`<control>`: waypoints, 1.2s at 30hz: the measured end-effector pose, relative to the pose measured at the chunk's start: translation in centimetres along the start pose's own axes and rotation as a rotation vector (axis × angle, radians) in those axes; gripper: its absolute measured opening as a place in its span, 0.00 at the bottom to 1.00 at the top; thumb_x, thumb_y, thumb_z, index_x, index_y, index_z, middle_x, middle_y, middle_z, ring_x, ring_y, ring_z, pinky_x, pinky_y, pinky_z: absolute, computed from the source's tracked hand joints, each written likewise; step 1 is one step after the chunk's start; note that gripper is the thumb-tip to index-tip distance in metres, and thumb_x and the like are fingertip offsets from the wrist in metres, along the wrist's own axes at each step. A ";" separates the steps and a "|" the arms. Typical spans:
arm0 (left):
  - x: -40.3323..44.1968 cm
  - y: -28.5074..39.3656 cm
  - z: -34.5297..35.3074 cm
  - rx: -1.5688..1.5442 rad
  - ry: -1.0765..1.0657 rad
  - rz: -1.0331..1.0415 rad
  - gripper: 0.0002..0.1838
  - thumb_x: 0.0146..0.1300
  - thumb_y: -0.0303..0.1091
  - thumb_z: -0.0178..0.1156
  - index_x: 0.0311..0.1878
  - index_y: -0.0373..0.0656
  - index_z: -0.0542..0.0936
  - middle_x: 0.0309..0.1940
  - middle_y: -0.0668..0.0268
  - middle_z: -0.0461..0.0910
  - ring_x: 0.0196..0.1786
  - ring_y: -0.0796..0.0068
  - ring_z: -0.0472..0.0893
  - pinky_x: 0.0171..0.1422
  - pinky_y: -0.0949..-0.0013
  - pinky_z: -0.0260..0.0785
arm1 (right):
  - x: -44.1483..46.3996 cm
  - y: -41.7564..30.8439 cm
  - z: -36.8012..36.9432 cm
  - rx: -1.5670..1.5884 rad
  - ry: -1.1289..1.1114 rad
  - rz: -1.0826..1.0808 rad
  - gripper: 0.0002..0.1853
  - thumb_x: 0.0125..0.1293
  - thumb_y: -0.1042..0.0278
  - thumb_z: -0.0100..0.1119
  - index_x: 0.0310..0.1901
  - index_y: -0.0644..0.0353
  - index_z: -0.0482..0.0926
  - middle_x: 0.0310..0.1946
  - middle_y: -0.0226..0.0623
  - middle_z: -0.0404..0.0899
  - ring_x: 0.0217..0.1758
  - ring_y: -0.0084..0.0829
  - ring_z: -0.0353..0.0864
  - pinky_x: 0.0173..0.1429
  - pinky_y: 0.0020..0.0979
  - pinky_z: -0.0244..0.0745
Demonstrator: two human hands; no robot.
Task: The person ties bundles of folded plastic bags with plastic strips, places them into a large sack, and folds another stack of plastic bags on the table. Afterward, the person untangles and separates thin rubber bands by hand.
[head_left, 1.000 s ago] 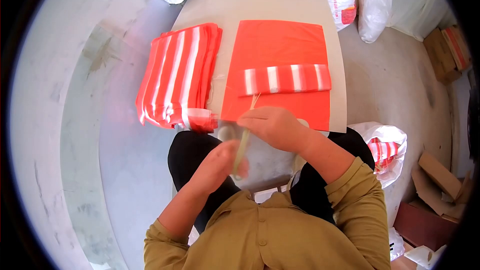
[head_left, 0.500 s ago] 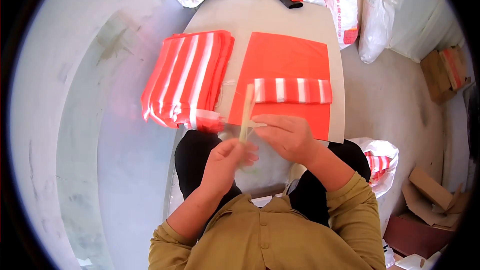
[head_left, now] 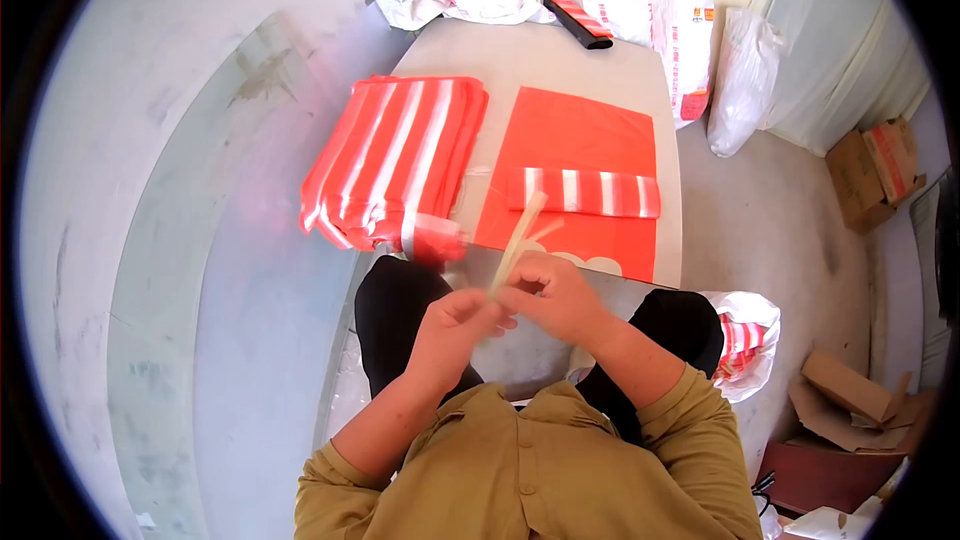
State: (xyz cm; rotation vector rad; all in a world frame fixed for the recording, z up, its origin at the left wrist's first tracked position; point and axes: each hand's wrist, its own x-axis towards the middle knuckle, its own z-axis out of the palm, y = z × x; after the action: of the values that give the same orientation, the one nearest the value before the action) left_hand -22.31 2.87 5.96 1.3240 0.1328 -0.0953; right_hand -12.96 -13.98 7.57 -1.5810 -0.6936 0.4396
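Observation:
A thin pale-yellow strip [head_left: 520,240] slants up from my two hands, its top end loose in front of the table edge. My left hand [head_left: 455,330] pinches its lower end between thumb and fingers. Close against it, my right hand [head_left: 557,297] is closed with its fingertips on the strip's lower part. Beyond the hands, a folded red-and-white striped bundle [head_left: 590,192] lies across a flat plain red sheet [head_left: 590,120]. Pale scalloped shapes show along the sheet's lower edge. To the left rests a thick stack of red-and-white striped sheets [head_left: 400,150], its near corner thin and see-through.
The beige table [head_left: 480,50] holds a rolled striped-and-black piece [head_left: 580,22] at its far edge. White printed sacks [head_left: 640,20] stand behind. At right are a white bag [head_left: 770,340] of striped material, cardboard boxes [head_left: 870,175] and an opened carton [head_left: 850,390].
My right hand has come down and in to meet my left fingertips. The yellow strip now leans further right. The whole view has shifted slightly.

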 end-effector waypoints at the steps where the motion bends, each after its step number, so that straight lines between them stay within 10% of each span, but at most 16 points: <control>1: -0.3 0.0 -0.1 0.013 0.012 0.016 0.10 0.74 0.32 0.55 0.48 0.37 0.82 0.43 0.64 0.85 0.43 0.75 0.84 0.52 0.70 0.76 | -0.1 0.0 0.4 0.039 0.018 -0.021 0.06 0.64 0.73 0.66 0.32 0.64 0.80 0.30 0.28 0.76 0.31 0.17 0.74 0.35 0.23 0.70; 9: -1.3 0.4 -0.6 -0.085 0.107 0.040 0.13 0.78 0.35 0.50 0.48 0.37 0.82 0.44 0.63 0.85 0.48 0.75 0.82 0.55 0.69 0.74 | -1.4 0.7 0.7 -0.006 0.043 -0.125 0.03 0.71 0.73 0.58 0.38 0.62 0.77 0.32 0.31 0.78 0.34 0.18 0.73 0.38 0.23 0.69; 18: -0.7 0.7 -1.7 -0.569 0.076 -0.002 0.14 0.80 0.41 0.45 0.43 0.43 0.75 0.32 0.68 0.79 0.42 0.69 0.83 0.54 0.61 0.77 | -3.5 3.8 -0.5 0.717 -0.148 0.156 0.08 0.78 0.66 0.49 0.38 0.57 0.72 0.31 0.32 0.77 0.29 0.22 0.69 0.34 0.25 0.66; 22: -0.5 2.1 -4.4 -0.611 0.114 0.146 0.13 0.79 0.42 0.46 0.41 0.44 0.73 0.23 0.74 0.63 0.28 0.78 0.69 0.48 0.66 0.76 | -4.7 7.6 -3.3 -0.146 -0.120 0.186 0.08 0.73 0.65 0.53 0.37 0.59 0.74 0.30 0.36 0.78 0.30 0.29 0.73 0.36 0.31 0.71; 27: -1.1 5.7 -10.5 -0.736 0.277 0.330 0.12 0.78 0.39 0.50 0.37 0.44 0.72 0.22 0.75 0.56 0.24 0.82 0.54 0.28 0.73 0.49 | -8.1 14.6 -7.2 -1.061 -0.246 0.316 0.07 0.62 0.67 0.58 0.36 0.60 0.82 0.34 0.45 0.83 0.39 0.45 0.83 0.42 0.43 0.77; 36: -6.2 16.4 -15.0 -0.709 0.292 0.805 0.11 0.79 0.33 0.46 0.38 0.42 0.71 0.22 0.74 0.53 0.24 0.79 0.51 0.29 0.71 0.47 | -9.9 22.9 -8.8 -1.400 -0.456 0.629 0.09 0.59 0.71 0.58 0.38 0.56 0.87 0.41 0.46 0.86 0.48 0.48 0.85 0.50 0.45 0.81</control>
State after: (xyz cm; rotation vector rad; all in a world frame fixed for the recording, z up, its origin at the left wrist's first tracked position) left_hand -26.73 21.36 19.01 0.5970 -0.1224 0.7673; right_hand -10.62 -27.69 -14.92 -3.1189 -0.8985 0.8870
